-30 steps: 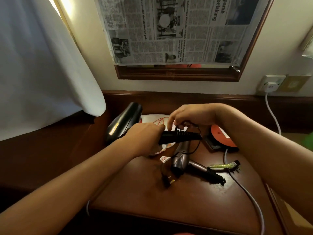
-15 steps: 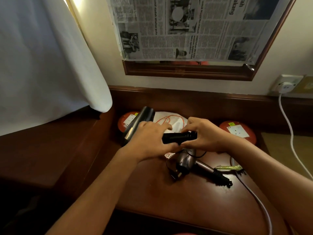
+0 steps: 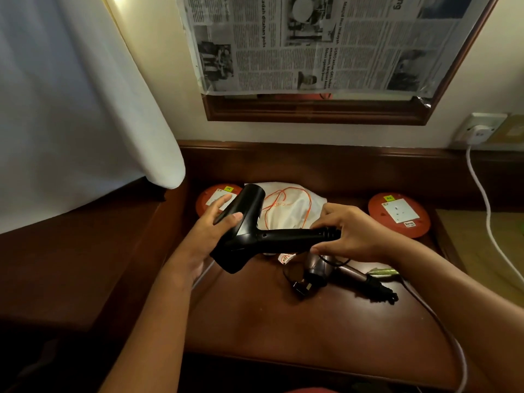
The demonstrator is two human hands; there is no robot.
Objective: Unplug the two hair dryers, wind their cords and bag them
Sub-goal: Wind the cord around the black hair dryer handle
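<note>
- Got the black dryer (image 3: pixel 249 231) up off the worktop (image 3: pixel 283 321), just in front of the white bag (image 3: pixel 289 211).
- My left hand (image 3: pixel 209 231) cups the barrel, fingers fairly straight along it, more a prop than a clamp. My right hand (image 3: pixel 351 234) pinches the handle end where the cord comes out.
- Hard plastic, probably nose-heavy and a bit slick, so I'd hold it by the handle, not the barrel.
- Its cord mostly hides under my right hand, can't tell how much is wound. Thin and springy I reckon, so loops will want pinning.
- The other dryer (image 3: pixel 320 269) lies on the worktop right below my right hand, its plug (image 3: pixel 302 287) beside it.
- The bag looks soft and floppy, and will likely need one hand holding it open.
</note>
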